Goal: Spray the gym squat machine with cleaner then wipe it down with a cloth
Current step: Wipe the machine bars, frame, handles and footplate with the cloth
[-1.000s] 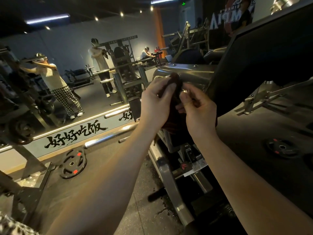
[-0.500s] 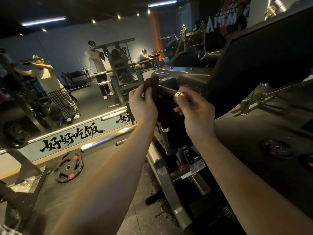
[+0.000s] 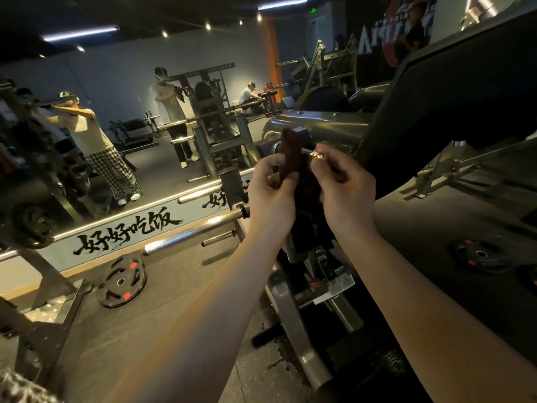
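dark cloth (image 3: 291,152) pinched between both hands (image 3: 311,196).

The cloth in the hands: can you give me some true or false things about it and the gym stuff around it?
1. The left hand and the right hand both hold the cloth. True.
2. The cloth is bright white. False: it is dark brown.
3. The right hand grips a spray bottle. False: it pinches the cloth, and no bottle shows.
4. A weight plate lies flat on the floor at the left. True.
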{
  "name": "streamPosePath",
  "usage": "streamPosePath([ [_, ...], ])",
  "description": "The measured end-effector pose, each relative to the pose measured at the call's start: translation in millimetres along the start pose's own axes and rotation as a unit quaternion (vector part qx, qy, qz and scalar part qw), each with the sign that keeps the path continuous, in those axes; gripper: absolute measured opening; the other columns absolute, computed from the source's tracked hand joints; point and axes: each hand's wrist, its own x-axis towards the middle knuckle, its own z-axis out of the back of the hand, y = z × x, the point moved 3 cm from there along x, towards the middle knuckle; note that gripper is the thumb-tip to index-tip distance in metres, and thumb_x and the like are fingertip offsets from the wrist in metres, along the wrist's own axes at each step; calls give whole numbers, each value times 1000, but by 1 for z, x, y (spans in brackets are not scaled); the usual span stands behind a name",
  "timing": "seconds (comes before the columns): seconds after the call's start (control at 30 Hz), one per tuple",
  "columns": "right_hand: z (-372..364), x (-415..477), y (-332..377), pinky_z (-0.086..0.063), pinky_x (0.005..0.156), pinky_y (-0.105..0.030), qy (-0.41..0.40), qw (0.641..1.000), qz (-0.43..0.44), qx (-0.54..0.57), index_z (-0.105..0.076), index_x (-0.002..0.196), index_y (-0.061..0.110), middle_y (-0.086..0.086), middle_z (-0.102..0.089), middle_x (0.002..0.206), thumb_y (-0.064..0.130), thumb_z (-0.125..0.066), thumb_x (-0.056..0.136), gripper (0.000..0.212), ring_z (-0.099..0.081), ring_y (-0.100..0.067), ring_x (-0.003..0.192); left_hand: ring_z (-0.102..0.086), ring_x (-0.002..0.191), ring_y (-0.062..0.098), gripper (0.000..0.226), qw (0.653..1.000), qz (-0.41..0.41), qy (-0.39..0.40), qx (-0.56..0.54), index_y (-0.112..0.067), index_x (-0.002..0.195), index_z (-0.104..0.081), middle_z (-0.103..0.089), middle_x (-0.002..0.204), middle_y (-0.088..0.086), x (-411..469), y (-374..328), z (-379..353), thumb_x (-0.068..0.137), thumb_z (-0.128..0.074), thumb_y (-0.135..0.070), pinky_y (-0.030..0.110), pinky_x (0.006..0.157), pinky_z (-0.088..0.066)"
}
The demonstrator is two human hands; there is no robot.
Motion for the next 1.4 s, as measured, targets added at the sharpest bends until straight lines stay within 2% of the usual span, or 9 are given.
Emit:
streamPosePath([
  [0.07, 0, 0, 0, -54, 81, -11, 1, 1000, -4, -10, -69, 129, 31, 12, -70, 119, 30, -65, 101, 29, -66, 3, 101, -70, 98, 14, 24, 999, -12, 38, 15, -18, 114, -64, -69, 109, 1, 0, -6, 9, 98, -60, -2, 27, 78, -59],
  [0.2, 3, -1, 4, -53, 64, -15, 14, 1000, -8, -7, -69, 128, 28, 4, -71, 96, 26, -65, 101, 28, -63, -5, 66, -63, 113, 13, 27, 991, -40, -30, 127, -32, 112, -69, -65, 118, -9, 34, -9, 34, 95, -66, -10, 42, 101, -54],
  [0.27, 1, -2, 5, -52, 71, -11, 6, 1000, -5, -15, -69, 129, 27, 8, -72, 102, 27, -65, 101, 29, -68, -1, 80, -61, 115, 12, 32, 979, -55, -54, 191, -32, 120, -69, -63, 117, -15, 63, -14, 40, 96, -66, -12, 47, 106, -51],
  [0.37, -9, -6, 8, -45, 83, -2, -24, 998, 20, -60, -67, 131, 26, 14, -68, 111, 27, -60, 103, 28, -61, 8, 102, -62, 115, 15, 35, 955, -67, 7, 289, -28, 132, -66, -66, 122, -8, 101, -22, 26, 99, -64, -16, 48, 104, -52],
  [0.5, -24, -11, 5, -42, 85, -1, -57, 996, 28, -64, -62, 135, 21, 7, -65, 121, 26, -52, 107, 30, -58, 5, 110, -61, 117, 18, 32, 902, -96, 119, 405, -26, 129, -70, -68, 125, 0, 129, -26, -8, 99, -63, -15, 45, 107, -50],
  [0.63, -31, -11, 0, -40, 90, 0, -85, 994, 31, -60, -61, 135, 21, 6, -65, 128, 26, -50, 108, 30, -57, 3, 117, -55, 126, 23, 32, 858, -112, 174, 471, -27, 127, -70, -65, 129, 1, 150, -20, -28, 97, -66, -16, 46, 111, -45],
  [0.9, -23, -9, -5, -53, 92, -18, -64, 993, 54, -80, -62, 135, 17, 7, -68, 114, 31, -51, 107, 33, -65, -6, 105, -62, 92, 9, 27, 862, -55, 189, 467, -22, 126, -70, -65, 104, -5, 161, -26, 10, 101, -62, -17, 32, 86, -55],
  [1.17, -24, -9, -6, -50, 74, -11, -74, 993, 56, -68, -61, 138, 14, 3, -69, 112, 28, -50, 108, 35, -69, -4, 85, -64, 104, 21, 29, 875, -62, 164, 452, -25, 129, -69, -68, 116, 2, 154, -15, 16, 102, -60, -20, 42, 97, -55],
  [1.4, -23, -10, -6, -54, 77, -16, -70, 995, 44, -59, -61, 139, 15, 3, -71, 114, 32, -52, 107, 37, -70, -6, 87, -66, 99, 21, 27, 896, -44, 154, 414, -27, 126, -72, -66, 108, 0, 154, -7, 16, 102, -61, -20, 45, 92, -58],
])
